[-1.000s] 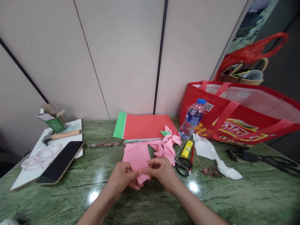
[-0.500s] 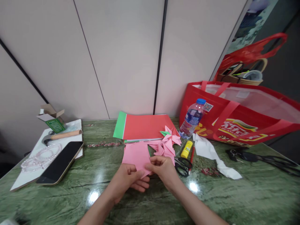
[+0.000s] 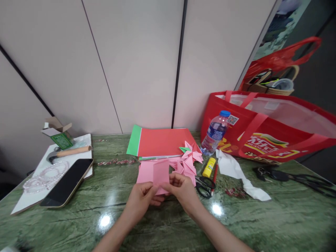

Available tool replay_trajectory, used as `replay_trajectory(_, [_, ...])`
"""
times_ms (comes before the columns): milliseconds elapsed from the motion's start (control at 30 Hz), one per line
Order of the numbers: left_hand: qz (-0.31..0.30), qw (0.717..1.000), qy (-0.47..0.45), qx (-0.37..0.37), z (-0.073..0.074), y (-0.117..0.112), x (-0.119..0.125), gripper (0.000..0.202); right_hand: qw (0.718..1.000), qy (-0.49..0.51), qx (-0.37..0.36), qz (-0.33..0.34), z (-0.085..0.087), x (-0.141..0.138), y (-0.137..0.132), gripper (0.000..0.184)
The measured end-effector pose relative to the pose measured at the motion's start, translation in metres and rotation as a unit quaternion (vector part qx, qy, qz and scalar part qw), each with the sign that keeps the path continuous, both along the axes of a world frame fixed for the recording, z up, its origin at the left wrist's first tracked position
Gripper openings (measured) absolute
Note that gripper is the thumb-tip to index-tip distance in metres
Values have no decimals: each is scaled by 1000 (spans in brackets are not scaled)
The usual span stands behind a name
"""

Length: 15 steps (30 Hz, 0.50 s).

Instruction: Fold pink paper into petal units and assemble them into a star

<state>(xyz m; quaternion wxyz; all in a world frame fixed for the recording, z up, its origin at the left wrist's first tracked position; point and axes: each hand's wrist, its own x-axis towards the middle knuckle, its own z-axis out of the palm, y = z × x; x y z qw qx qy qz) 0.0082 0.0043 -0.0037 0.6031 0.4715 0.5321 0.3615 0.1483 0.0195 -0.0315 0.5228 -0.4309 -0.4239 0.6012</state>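
A square of pink paper stands tilted up between my hands, over more pink paper lying on the table. My left hand pinches its lower left edge, thumb in front. At the lower right edge, my right hand holds it between thumb and fingers. Just beyond my right hand lie folded pink paper pieces and a pink paper flower with a green part. Behind them is a stack of coloured sheets, red on top with green at its left.
Black-handled scissors, a yellow glue stick and a red pencil lie right of my hands. Further right are a water bottle, tissue and a red bag. At left are a phone and a hammer.
The pink paper between my hands has tilted up and now shows its face more upright. My left hand has shifted slightly right and its fingers have drawn in behind the paper.
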Motion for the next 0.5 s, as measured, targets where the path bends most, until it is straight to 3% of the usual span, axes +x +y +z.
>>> replay_trajectory(233, [5, 998, -18, 63, 7, -1, 1, 33, 999, 11, 16, 38, 3, -1, -2, 34])
replay_trajectory(400, [57, 991, 16, 123, 8, 1, -6, 28, 999, 9, 2, 48, 1, -2, -2, 41])
replay_trajectory(500, [69, 981, 86, 158, 8, 4, -12, 29, 998, -30, 51, -21, 0, -1, -2, 44])
